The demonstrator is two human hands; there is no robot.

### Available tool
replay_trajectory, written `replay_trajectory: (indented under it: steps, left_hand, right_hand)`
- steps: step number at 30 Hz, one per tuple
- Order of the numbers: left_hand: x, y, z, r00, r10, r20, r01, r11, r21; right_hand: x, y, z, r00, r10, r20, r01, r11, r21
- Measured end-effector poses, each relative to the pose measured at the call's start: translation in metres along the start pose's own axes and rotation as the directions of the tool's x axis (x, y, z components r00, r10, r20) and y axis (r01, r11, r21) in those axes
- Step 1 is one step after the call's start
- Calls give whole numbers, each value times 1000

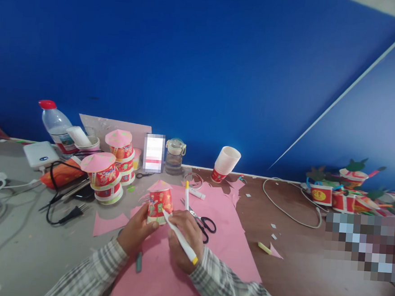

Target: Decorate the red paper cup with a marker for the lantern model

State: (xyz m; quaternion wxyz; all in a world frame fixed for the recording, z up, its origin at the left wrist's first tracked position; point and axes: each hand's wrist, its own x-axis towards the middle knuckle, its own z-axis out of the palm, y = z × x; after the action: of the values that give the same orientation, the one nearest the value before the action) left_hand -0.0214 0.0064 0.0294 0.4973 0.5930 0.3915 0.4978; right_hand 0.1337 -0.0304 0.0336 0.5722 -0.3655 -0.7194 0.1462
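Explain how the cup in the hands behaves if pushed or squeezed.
Probably light and easy to tip: the cup looks like thin paper. It likely dents under the left hand or the pen. Its pink roof seems flimsy paper.

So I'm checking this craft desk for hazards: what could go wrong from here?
The black-handled scissors lie on the pink paper sheet beside the right hand, which might catch the blades. The left hand holds the red paper cup with a pink cone top by one side while the white pen with a yellow end touches it; the cup could dent or slip.
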Motion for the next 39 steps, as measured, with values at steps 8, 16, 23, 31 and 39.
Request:
replay_trajectory:
  steps: [8, 16, 23, 31, 39]
  left_hand:
    - [0, -5, -2, 1000, 3, -4, -3, 1000, 15]
    - [0, -2, -1, 1000, 1, 1, -1, 999, 36]
    - [-1, -3, -2, 1000, 8, 2, -8, 999, 35]
    - [0, -1, -1, 1000, 1, 1, -1, 999, 39]
    - [0, -3, -2, 1000, 6, 0, -6, 999, 36]
  right_hand:
    - [1, -1, 0, 1000, -9, -24, 9, 1000, -13]
    - [-1, -1, 0, 999, 0, -35, 0, 1000, 2]
    - [0, -1, -2, 1000, 18, -19, -18, 1000, 2]
    - [1, 0, -2, 1000, 22, -9, -22, 1000, 13]
    - [1, -2, -2, 999, -7, -45, 6, 1000, -14]
